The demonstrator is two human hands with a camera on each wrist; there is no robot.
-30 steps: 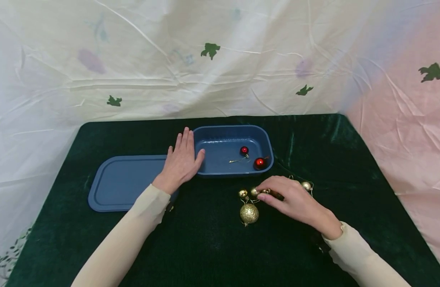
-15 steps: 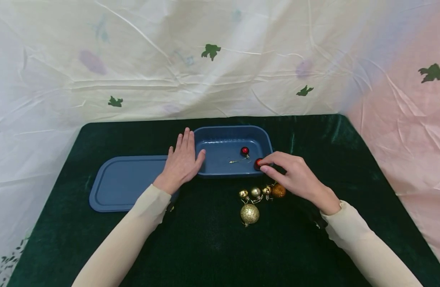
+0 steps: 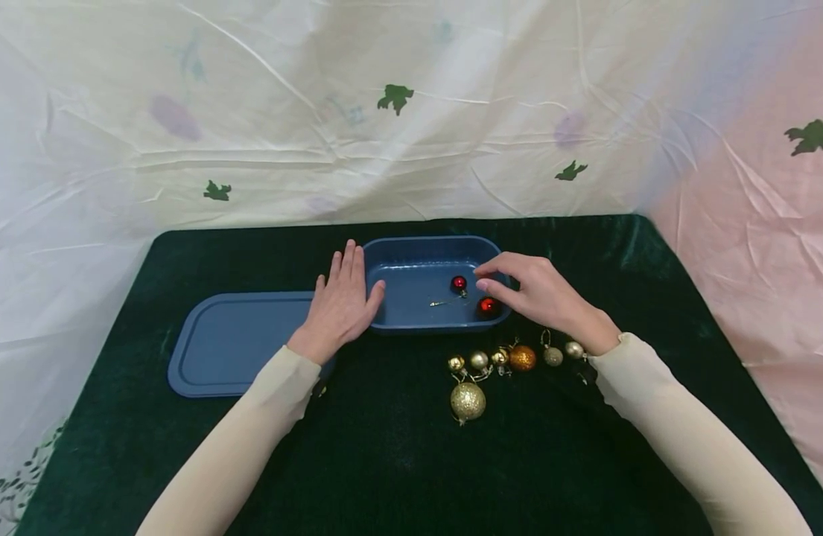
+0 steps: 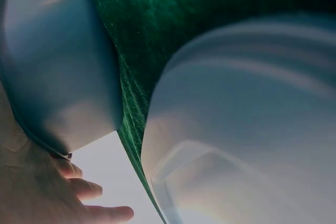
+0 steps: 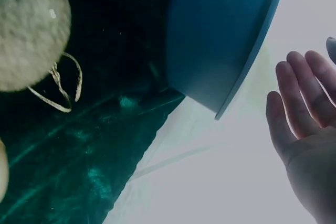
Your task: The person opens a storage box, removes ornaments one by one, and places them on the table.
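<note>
My left hand (image 3: 342,304) lies against the left end of a blue rectangular box (image 3: 384,324), fingers straight. In the left wrist view, its palm and fingers (image 4: 86,188) are beside the box wall (image 4: 63,72). Over the box's right rim hovers my right hand (image 3: 541,290), thumb and fingertips apart with nothing visible between them. Inside the box, below those fingertips, are a small red bauble (image 3: 459,284) and a larger red bauble (image 3: 488,307). A thin gold piece (image 3: 439,303) lies beside them. In the right wrist view, the right hand's fingers (image 5: 296,98) extend loosely.
A blue lid (image 3: 233,346) lies flat left of the box. In front of the box stand a large gold glitter bauble (image 3: 468,402), an orange bauble (image 3: 522,358), a pale glitter bauble (image 3: 553,356) and several small gold baubles. Dark green velvet (image 3: 398,461) covers the table.
My right hand has moved from the gold baubles up and away, past the larger red bauble, to above the box's right side. The left hand stays put.
</note>
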